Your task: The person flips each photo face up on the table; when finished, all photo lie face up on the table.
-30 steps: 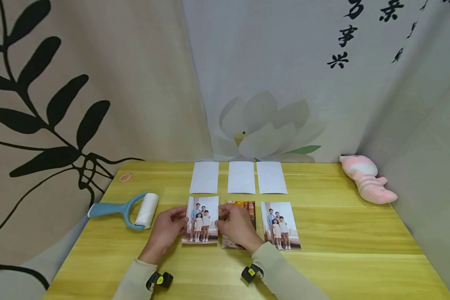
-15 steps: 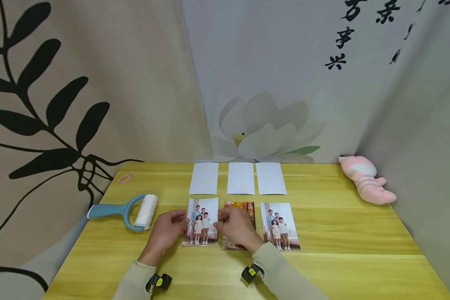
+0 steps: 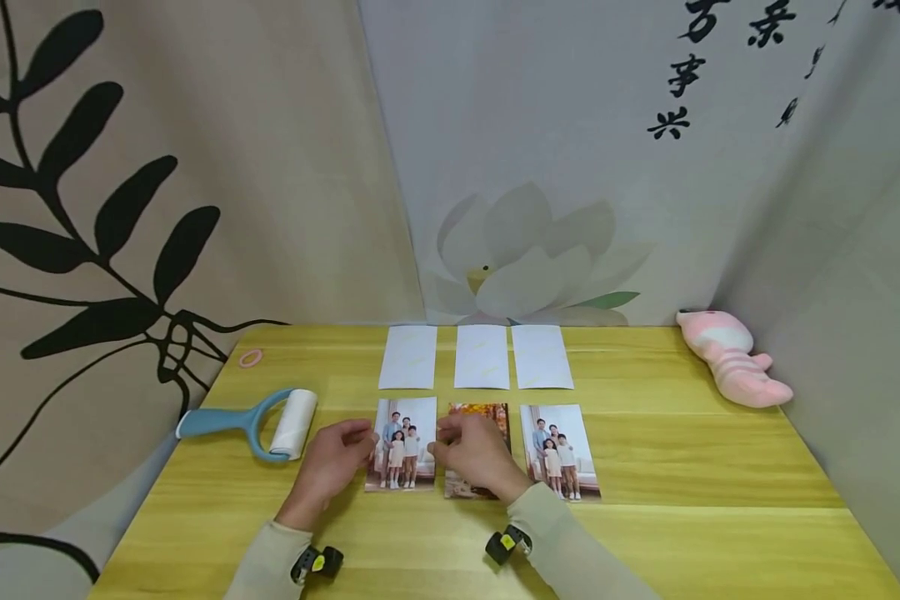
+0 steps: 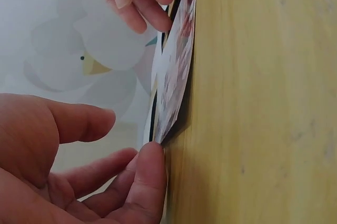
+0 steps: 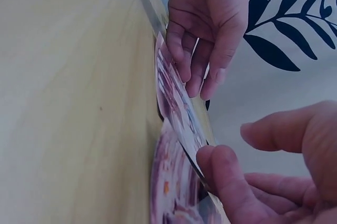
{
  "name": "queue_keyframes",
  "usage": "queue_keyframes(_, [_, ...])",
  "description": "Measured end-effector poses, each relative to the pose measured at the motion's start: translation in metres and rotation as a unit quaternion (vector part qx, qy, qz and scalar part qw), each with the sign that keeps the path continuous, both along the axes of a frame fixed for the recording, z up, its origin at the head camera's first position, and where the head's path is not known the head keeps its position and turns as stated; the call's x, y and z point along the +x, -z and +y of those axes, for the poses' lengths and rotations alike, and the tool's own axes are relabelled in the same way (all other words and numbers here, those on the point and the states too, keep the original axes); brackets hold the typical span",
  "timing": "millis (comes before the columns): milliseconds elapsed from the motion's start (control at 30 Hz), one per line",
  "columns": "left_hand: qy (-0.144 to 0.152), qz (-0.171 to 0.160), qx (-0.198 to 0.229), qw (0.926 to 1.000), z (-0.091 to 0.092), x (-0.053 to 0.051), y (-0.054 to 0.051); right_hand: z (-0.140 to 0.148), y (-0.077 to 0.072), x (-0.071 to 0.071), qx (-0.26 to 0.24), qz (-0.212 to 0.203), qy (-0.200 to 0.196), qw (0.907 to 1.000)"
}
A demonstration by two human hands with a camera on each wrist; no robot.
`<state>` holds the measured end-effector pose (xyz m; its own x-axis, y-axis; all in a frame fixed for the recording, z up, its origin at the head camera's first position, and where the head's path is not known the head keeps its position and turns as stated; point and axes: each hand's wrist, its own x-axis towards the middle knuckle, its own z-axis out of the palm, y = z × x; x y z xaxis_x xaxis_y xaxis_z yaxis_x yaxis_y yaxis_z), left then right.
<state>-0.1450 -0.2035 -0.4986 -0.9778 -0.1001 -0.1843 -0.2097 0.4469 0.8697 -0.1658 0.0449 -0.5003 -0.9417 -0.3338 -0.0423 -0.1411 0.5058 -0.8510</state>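
A family portrait photo (image 3: 405,442) lies on the table between both hands. My left hand (image 3: 333,458) is at its left edge; in the left wrist view the fingertips (image 4: 150,166) touch that edge while the thumb stays apart. At the opposite edge is my right hand (image 3: 480,454), its fingertips (image 5: 218,161) against the photo and its thumb held away. Partly hidden under the right hand is an autumn-coloured photo (image 3: 467,487). Farther right lies another family portrait photo (image 3: 562,454) with the same picture.
Three white cards (image 3: 408,358) form a row at the back. To the left are a blue-handled lint roller (image 3: 251,423) and a pink ring (image 3: 251,358). A pink plush toy (image 3: 731,358) rests by the right wall. Patterned curtains (image 3: 525,167) stand behind the table (image 3: 682,542).
Both hands stay almost still at the left photo's edges. The photo has shifted very slightly toward the near side, and the head view has tilted a little.
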Motion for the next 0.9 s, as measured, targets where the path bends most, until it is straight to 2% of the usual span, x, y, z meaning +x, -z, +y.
queue_keyframes(233, [-0.012,0.014,-0.022,0.9996,0.005,-0.001,-0.005,0.007,-0.001,-0.003,-0.042,-0.021,0.000,0.9989])
queue_keyframes(367, [-0.019,0.024,-0.030,0.9991,0.012,-0.005,-0.009,0.015,-0.003,-0.005,-0.049,-0.007,0.005,0.9988])
queue_keyframes(600, [-0.021,0.037,-0.003,0.9991,0.031,-0.009,-0.014,0.030,-0.002,-0.009,-0.047,0.024,-0.003,0.9986])
queue_keyframes(800, [0.006,0.045,0.035,0.9984,0.052,-0.015,-0.016,0.045,-0.005,-0.011,-0.038,0.028,0.016,0.9988])
queue_keyframes(900, [0.022,0.054,0.055,0.9968,0.064,-0.022,-0.018,0.054,-0.008,-0.014,-0.031,0.027,0.032,0.9986])
